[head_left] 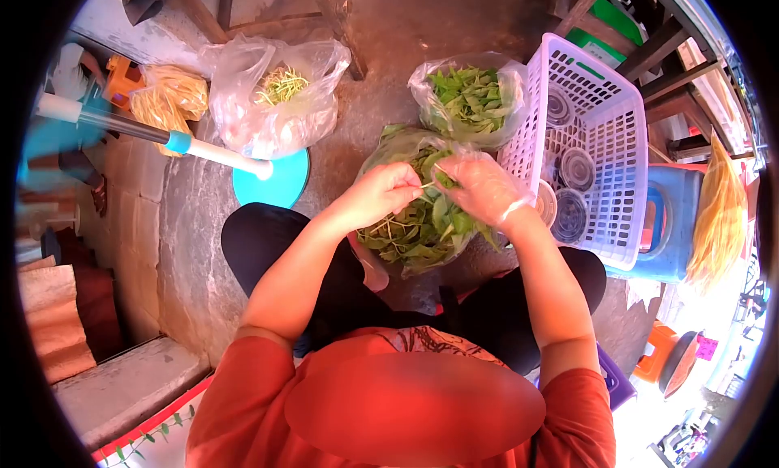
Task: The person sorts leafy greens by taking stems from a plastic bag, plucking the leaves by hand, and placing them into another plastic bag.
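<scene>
My left hand (381, 194) is closed in a pinch on a thin pale green stem (427, 185). Facing it, my right hand (485, 190), in what looks like a clear plastic glove, has its fingers closed on a leafy green sprig (443, 177) at the stem's other end. Both hands are above an open plastic bag full of leafy greens and stems (406, 239), between my knees. Just beyond it stands a second clear bag with loose green leaves (469, 99). Further left, a larger plastic bag (272, 127) holds cut stems (282, 85).
A white plastic basket (596, 143) with round lidded containers stands on my right, against a blue container (673, 224). On my left are a turquoise disc (280, 180), a pole (146, 127) and a yellowish bag (170, 103). Wooden furniture legs (345, 30) stand ahead. Part of another person shows far left.
</scene>
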A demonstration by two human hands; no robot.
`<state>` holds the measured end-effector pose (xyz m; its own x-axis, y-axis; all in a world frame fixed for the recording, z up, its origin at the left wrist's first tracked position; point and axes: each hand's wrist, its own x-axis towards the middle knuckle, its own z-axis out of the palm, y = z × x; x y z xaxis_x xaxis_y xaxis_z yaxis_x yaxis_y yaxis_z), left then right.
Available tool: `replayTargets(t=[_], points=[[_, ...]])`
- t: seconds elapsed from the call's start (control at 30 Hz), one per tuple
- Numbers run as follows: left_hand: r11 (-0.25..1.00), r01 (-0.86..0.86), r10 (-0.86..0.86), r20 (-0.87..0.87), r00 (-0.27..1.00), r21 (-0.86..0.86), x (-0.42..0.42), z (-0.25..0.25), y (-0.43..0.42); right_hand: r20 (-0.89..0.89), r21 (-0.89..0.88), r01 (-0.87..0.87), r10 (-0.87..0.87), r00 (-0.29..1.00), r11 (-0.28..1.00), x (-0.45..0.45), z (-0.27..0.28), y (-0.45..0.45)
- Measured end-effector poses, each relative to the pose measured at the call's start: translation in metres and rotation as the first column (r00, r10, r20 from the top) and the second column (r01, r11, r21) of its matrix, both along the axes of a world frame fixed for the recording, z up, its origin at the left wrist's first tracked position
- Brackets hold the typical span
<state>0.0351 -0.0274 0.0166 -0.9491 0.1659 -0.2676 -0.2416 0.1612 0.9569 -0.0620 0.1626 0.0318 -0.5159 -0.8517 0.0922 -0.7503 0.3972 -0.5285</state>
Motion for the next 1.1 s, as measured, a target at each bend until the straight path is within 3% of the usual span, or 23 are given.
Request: replayTargets(t=[0.1, 0.2, 0.23, 0.27, 0.33, 0.43, 0.53, 0.67, 0.77, 0.9, 1.07, 1.1], points=[[0.998, -0.062, 0.062, -0.006, 0.998, -0.018, -0.005, 0.001, 0.002, -0.008, -0.06, 0.122, -0.123, 0.992, 0.991, 0.007, 0.004, -0.009], [0.987, -0.147, 0.145, -0.027, 0.989, -0.059, -0.009, 0.005, 0.007, 0.075, -0.076, 0.327, -0.322, 0.944, 0.942, 0.005, -0.009, -0.019], [0.989, -0.142, 0.141, -0.015, 0.99, -0.044, -0.008, 0.005, 0.006, 0.195, 0.033, 0.418, -0.416, 0.888, 0.908, -0.002, 0.001, -0.02], [0.99, -0.137, 0.137, -0.004, 0.991, -0.029, -0.005, 0.006, 0.005, 0.217, 0.007, 0.494, -0.483, 0.848, 0.87, -0.015, -0.016, -0.016], [0.989, -0.147, 0.147, -0.001, 0.989, -0.013, -0.005, 0.004, 0.003, 0.277, -0.189, 0.436, -0.379, 0.883, 0.88, -0.03, -0.021, -0.008], [0.98, -0.197, 0.197, -0.007, 0.98, -0.006, -0.004, -0.002, 0.002, 0.553, -0.249, 0.302, -0.121, 0.824, 0.92, -0.024, -0.004, -0.006], [0.977, -0.212, 0.212, 0.014, 0.977, -0.023, -0.005, 0.003, 0.003, 0.285, -0.209, 0.187, -0.123, 0.951, 0.96, -0.007, -0.012, -0.011], [0.976, -0.217, 0.217, 0.02, 0.976, -0.029, -0.005, 0.003, 0.004, 0.244, -0.009, 0.143, -0.137, 0.96, 0.99, -0.002, 0.0, -0.011], [0.978, -0.207, 0.207, 0.018, 0.978, -0.009, -0.005, 0.003, 0.003, 0.133, 0.022, 0.153, -0.154, 0.979, 0.988, 0.0, 0.001, -0.01], [0.978, -0.206, 0.207, 0.031, 0.978, -0.026, -0.006, 0.01, 0.009, 0.118, 0.013, 0.244, -0.244, 0.963, 0.97, 0.002, 0.005, -0.016], [0.952, -0.279, 0.271, 0.072, 0.96, 0.125, -0.008, 0.01, 0.008, -0.043, -0.122, 0.342, -0.349, 0.936, 0.932, -0.001, -0.005, -0.02], [0.949, -0.278, 0.267, 0.089, 0.96, 0.15, -0.007, 0.013, 0.008, 0.016, -0.065, 0.418, -0.417, 0.909, 0.906, -0.009, -0.008, -0.018]])
